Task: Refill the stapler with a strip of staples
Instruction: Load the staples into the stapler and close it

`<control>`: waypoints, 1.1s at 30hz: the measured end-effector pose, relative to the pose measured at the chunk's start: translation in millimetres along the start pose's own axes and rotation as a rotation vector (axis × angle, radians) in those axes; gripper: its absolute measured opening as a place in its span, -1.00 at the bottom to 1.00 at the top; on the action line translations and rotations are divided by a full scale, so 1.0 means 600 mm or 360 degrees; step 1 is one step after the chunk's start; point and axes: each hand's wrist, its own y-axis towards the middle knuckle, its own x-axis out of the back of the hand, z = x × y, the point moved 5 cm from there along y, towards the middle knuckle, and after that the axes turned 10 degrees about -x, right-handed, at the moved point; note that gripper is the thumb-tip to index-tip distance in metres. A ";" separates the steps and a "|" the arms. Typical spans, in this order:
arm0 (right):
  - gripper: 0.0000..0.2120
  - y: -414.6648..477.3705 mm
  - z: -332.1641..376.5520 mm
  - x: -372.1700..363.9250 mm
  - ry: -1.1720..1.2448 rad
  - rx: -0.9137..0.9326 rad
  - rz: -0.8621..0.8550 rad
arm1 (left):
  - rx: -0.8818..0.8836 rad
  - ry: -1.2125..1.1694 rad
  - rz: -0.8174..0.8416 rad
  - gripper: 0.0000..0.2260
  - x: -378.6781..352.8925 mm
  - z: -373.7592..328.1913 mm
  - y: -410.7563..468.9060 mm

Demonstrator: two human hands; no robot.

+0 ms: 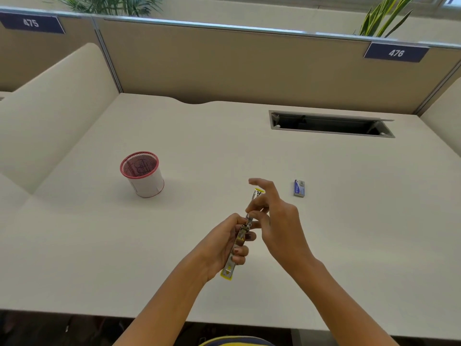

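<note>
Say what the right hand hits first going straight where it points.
Likely nothing on the white desk: the right hand, pinching the yellow-and-metal stapler, points past the red mesh cup toward the beige partition panel. Depth unclear.

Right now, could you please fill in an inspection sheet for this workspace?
Surface: pale desk, with an open hatch at the back right.
Job's things: stapler, swung open, held above the desk; small staple box lying to its right.
Clutter: red-rimmed mesh pen cup, upright, left of centre.
Grips: left grip holds the stapler's near half; right grip pinches at its middle.
Cables: nothing seen.
Surroundings: beige partition, plate 475, plate 476, plants behind.
</note>
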 end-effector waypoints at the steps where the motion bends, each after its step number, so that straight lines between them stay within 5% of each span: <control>1: -0.35 -0.001 0.000 -0.001 0.0002 0.0004 0.0008 | -0.0003 0.0009 -0.0001 -0.77 0.000 0.000 0.000; 25: -0.26 -0.005 -0.031 -0.007 0.0178 -0.0075 -0.0165 | 0.0022 -0.0061 -0.0037 -0.74 -0.011 0.005 -0.001; 33: -0.40 -0.019 -0.031 0.001 -0.0060 0.0039 -0.0207 | 0.0412 -0.0321 -0.0213 -0.69 -0.003 0.023 -0.005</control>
